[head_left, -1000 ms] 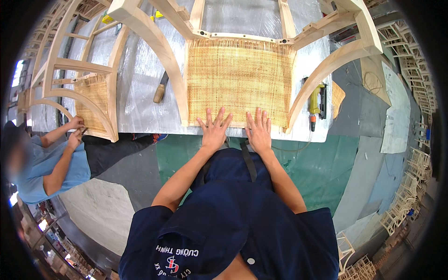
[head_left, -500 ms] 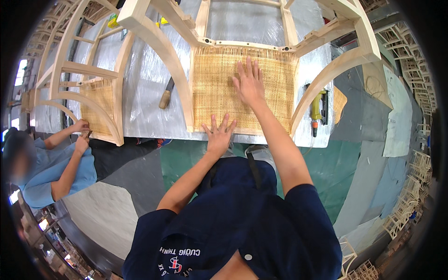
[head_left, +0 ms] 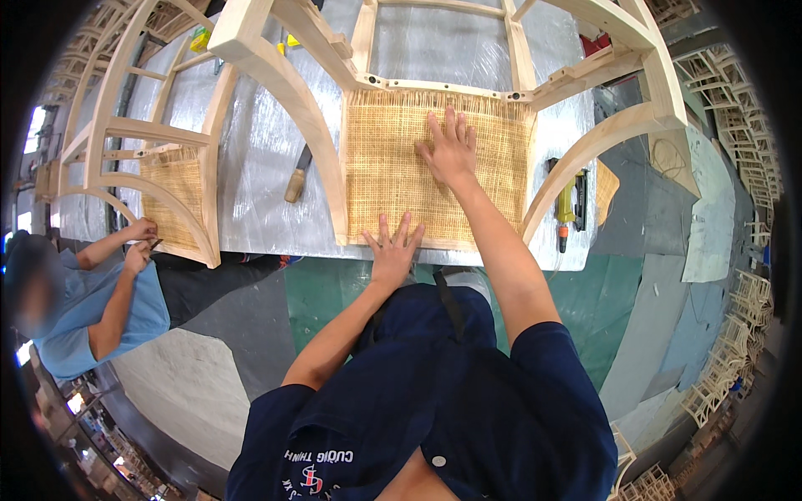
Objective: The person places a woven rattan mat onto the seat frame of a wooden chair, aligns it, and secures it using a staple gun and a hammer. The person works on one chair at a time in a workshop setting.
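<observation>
A pale wooden chair frame [head_left: 284, 92] lies on the plastic-covered table, with a woven cane panel [head_left: 384, 159] set in its backrest. My right hand [head_left: 451, 154] rests on the upper middle of the cane, fingers spread. At the panel's near edge, my left hand [head_left: 393, 250] lies with its fingers stretched over the lower rail and the cane. Neither hand holds anything. Loose cane strands fringe the panel's far edge, beside a rail with dark bolt holes.
Left of the chair lies a wooden-handled tool [head_left: 296, 184]; to the right, a green and black air nailer [head_left: 568, 204]. A co-worker in a blue shirt [head_left: 117, 288] handles another caned chair frame [head_left: 150, 129] at left. Many frames [head_left: 727, 359] stand along the right.
My right hand has stayed on the cane, its fingers slightly more bent. My left hand keeps its place at the near edge. The whole view has shifted slightly.
</observation>
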Available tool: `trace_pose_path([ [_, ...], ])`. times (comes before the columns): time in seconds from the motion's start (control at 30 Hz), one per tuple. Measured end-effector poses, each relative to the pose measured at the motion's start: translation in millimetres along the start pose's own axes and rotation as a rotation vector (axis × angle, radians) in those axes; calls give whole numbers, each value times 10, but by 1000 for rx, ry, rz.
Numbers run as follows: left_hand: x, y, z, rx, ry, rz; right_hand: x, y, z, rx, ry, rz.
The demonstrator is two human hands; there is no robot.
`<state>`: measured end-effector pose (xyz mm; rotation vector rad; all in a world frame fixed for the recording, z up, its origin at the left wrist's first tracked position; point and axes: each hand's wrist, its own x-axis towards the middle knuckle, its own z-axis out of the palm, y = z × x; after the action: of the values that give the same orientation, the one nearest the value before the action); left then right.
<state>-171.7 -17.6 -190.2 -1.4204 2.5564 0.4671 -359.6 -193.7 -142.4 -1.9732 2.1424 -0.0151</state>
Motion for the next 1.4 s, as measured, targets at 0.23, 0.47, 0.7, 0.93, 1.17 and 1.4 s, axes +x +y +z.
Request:
trace_pose_path([
  [0.23, 3, 5, -38, 40, 42, 0, 31, -40, -40, 4, -84, 57],
  [0.47, -7, 8, -11, -27, 106, -8, 39, -32, 48, -14, 49, 12],
  [0.7, -12, -2, -21, -108, -18, -17, 13, -7, 7, -98, 94, 5],
  [0.93, 4, 11, 13, -35, 96, -16, 508, 117, -336, -73, 176, -47],
  [1.17, 10, 30, 32, -45, 71, -36, 903, 193, -485, -69, -85, -204],
  [1.4, 41, 62, 29, 56, 110, -32, 1043, 306, -246, 118, 68, -371],
])
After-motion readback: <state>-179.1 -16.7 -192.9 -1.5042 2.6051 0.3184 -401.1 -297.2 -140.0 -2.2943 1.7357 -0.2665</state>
